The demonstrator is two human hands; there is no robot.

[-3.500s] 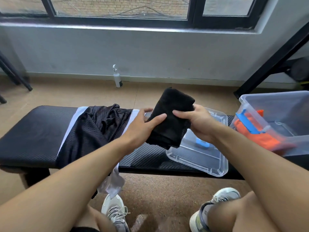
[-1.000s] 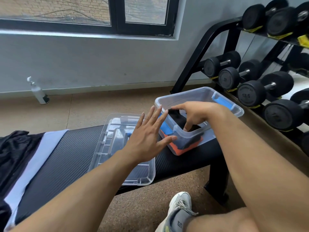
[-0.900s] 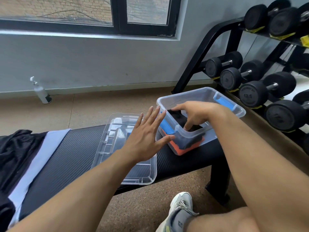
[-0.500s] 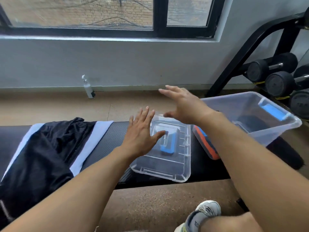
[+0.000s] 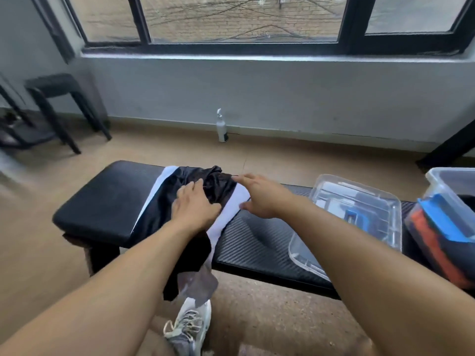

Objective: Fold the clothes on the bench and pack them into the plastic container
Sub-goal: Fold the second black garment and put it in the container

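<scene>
On the bench (image 5: 102, 211), a black padded slab with a ribbed weave toward its right end, the shorts (image 5: 164, 209) are seen crumpled near the middle. The fabric is glossy black mesh with white side panels. The long axis runs from the far edge of the bench toward the near edge, tilted slightly left, and the near end is draped over the front edge above a white shoe (image 5: 189, 327). The far end is bunched into folds.

The left hand (image 5: 195, 206) is laid palm-down on the shorts, fingers relaxed and slightly bent over the cloth; whether any fabric is pinched cannot be told. The right hand (image 5: 259, 196) is held with fingers released and extended, just above the right white panel; contact cannot be confirmed.

Further right, a clear rigid lid (image 5: 359, 209) with a blue latch lies flat on the bench. At the frame edge, the container (image 5: 442, 181), clear plastic with a blue handle, holds folded orange and dark cloth.
</scene>
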